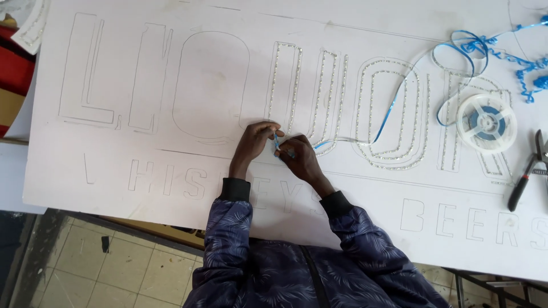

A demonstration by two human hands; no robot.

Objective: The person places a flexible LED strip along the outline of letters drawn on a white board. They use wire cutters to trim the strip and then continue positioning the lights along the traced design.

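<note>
A large white sign board (342, 23) lies flat, with big letter outlines cut into it. A beaded LED strip (394, 154) fills the grooves of the middle letters. My left hand (254, 142) pinches the short blue end of the backing tape (276, 138) at the foot of one letter. My right hand (301, 159) sits just to its right, fingers closed on the strip where it meets the board. From my hands the loose strip (394, 102) runs right and upward toward a clear reel (486, 122).
Curled blue backing tape (528, 68) is piled at the board's top right. Black-handled cutters (526, 179) lie near the right edge. Smaller letter outlines run along the board's lower part. Tiled floor (114, 268) shows below the board's near left edge.
</note>
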